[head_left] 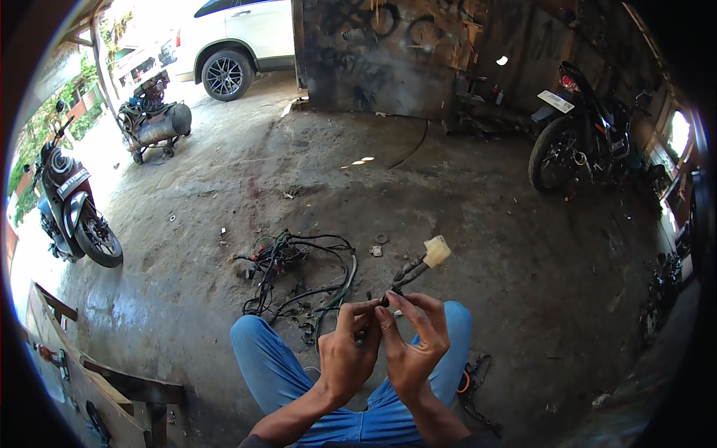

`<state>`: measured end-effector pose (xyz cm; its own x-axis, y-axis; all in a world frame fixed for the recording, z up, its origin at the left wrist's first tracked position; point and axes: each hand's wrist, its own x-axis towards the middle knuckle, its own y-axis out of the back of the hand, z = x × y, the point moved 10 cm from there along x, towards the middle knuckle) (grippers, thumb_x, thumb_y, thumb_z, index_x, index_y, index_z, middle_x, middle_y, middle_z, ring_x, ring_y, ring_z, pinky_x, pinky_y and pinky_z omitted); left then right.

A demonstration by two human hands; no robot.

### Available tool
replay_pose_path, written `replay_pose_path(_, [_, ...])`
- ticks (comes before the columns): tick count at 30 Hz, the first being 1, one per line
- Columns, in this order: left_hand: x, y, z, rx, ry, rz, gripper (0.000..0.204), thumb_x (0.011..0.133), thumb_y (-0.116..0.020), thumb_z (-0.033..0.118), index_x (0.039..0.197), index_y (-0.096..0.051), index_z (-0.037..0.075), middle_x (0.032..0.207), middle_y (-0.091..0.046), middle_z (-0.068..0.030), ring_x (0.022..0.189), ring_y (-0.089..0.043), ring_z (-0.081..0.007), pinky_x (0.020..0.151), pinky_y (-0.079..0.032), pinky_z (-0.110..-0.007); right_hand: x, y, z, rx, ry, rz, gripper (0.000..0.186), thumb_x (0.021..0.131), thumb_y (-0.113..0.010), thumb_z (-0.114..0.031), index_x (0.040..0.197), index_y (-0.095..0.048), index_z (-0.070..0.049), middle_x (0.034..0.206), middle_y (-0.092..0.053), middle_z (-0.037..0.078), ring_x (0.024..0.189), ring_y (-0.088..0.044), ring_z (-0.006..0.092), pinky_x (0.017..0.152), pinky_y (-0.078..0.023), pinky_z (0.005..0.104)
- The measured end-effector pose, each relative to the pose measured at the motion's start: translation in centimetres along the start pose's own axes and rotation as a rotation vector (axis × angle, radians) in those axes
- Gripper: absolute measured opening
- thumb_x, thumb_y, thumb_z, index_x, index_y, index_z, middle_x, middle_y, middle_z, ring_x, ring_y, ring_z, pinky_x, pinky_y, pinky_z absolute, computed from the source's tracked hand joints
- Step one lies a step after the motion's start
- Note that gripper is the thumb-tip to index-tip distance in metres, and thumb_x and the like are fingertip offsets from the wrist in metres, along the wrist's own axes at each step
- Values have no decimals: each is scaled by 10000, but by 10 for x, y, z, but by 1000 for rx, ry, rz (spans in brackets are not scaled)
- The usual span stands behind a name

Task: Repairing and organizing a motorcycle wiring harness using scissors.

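Note:
Both of my hands are raised between my jean-clad knees, with fingertips pinched together on a short dark cable (407,275). My left hand (345,355) has its fingers curled around the lower end of the cable. My right hand (417,343) grips it with thumb and forefinger just to the right. A pale cream plastic connector (436,252) tops the cable, angled up and to the right. What exactly lies under my fingertips is too small to make out. On the floor just beyond sits a tangled black wiring harness (278,257) with loops running toward me.
Concrete floor (485,216) holds small scattered parts and more cable (474,377) by my right knee. A scooter (75,201) and compressor (168,127) stand left, a motorcycle (567,142) right, a white car (254,33) behind. A wooden frame (112,381) is at lower left.

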<state>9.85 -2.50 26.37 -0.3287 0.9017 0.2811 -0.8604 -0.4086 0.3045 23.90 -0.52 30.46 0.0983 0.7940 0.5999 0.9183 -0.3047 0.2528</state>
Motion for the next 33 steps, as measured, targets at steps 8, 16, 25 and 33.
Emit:
replay_pose_path(8, [-2, -3, 2, -82, -48, 55, 243, 946, -679, 29, 1164, -578, -7, 1051, -752, -213, 948, -755, -247, 744, -613, -311, -8, 0, 15, 32, 50, 34, 226, 816, -805, -16, 1036, -782, -61, 999, -736, 84, 942, -710, 222, 866, -566, 370])
replay_pose_path(16, [-7, -5, 3, -35, -79, 36, 374, 942, -667, 13, 1298, -555, 8, 1102, -736, -232, 974, -747, -255, 772, -612, -319, -13, 3, 17, -17, 74, 91, 160, 821, -811, -45, 960, -732, -42, 934, -751, 60, 891, -708, 228, 970, -501, 423])
replay_pose_path(25, [12, -33, -28, -666, 286, -352, 396, 1042, -574, 191, 1406, -552, 38, 1202, -695, -97, 1102, -669, -166, 865, -596, -320, -9, -11, 18, -139, 270, -99, 90, 870, -696, -47, 959, -686, -56, 913, -626, 65, 932, -565, 278, 980, -432, 463])
replay_pose_path(33, [17, -42, -58, -749, 493, -390, 264, 1020, -637, 302, 1058, -664, 42, 926, -681, -21, 845, -678, -90, 679, -604, -278, -9, -12, 9, -98, 318, -209, 170, 824, -642, 16, 977, -650, -57, 973, -599, 64, 994, -529, 285, 1036, -372, 484])
